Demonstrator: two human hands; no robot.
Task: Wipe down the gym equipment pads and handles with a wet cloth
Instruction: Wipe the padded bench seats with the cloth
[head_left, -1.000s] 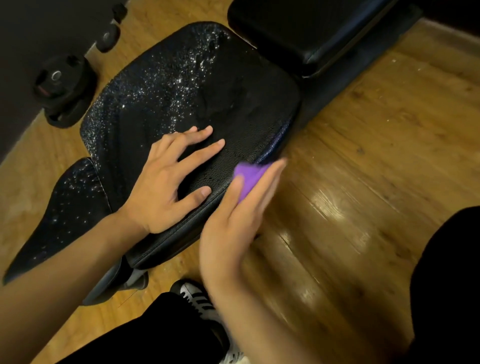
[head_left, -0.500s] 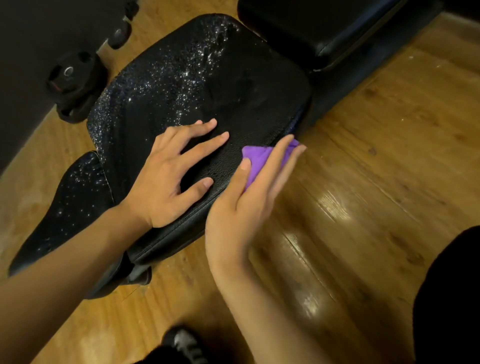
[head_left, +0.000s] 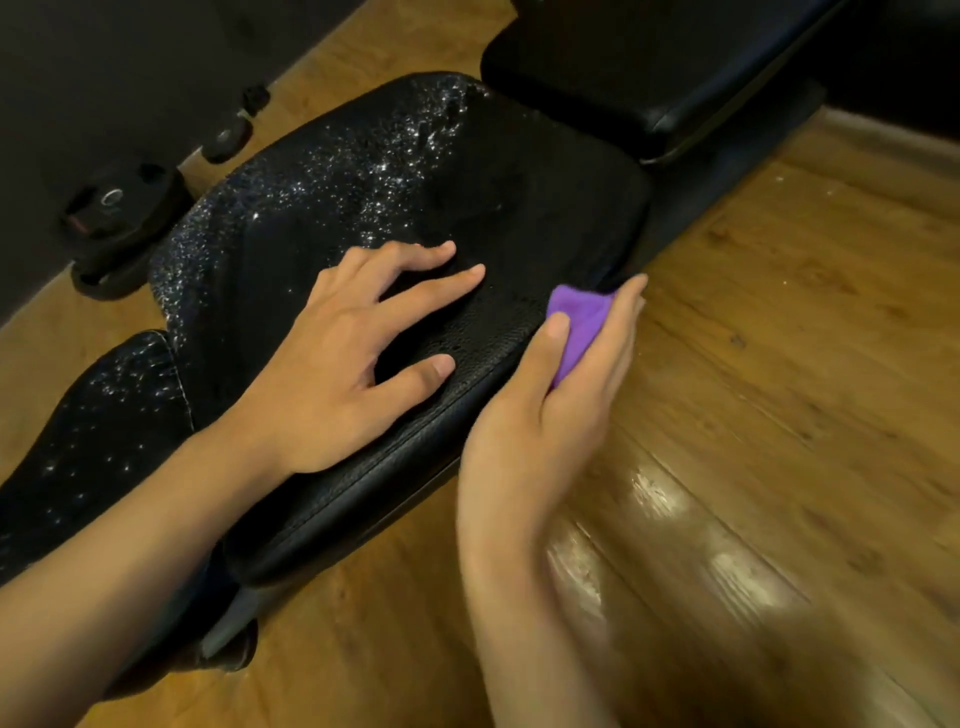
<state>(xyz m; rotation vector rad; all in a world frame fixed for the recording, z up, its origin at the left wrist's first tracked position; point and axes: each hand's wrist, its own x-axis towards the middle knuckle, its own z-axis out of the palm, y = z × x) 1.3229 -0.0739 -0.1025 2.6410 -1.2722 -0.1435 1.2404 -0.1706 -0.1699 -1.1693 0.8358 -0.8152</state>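
A black padded bench seat (head_left: 363, 171), beaded with water drops on its far half, fills the middle of the view. My left hand (head_left: 353, 358) lies flat on the seat's near part with fingers spread. My right hand (head_left: 550, 415) holds a folded purple cloth (head_left: 579, 325) pressed against the seat's right side edge, near its front right corner. A smaller wet black pad (head_left: 88, 431) adjoins the seat at the lower left. Another black pad (head_left: 623, 57) sits beyond the seat at the top.
Black weight plates (head_left: 119, 218) are stacked on the wooden floor (head_left: 779, 415) at the left by a dark wall. A small dark weight (head_left: 226, 137) lies further back. The bench's frame foot (head_left: 228, 634) shows under the seat.
My right hand has slid the purple cloth along the seat's right edge, away from me toward the corner. My left hand has stayed flat on the seat. The shoe has left the view.
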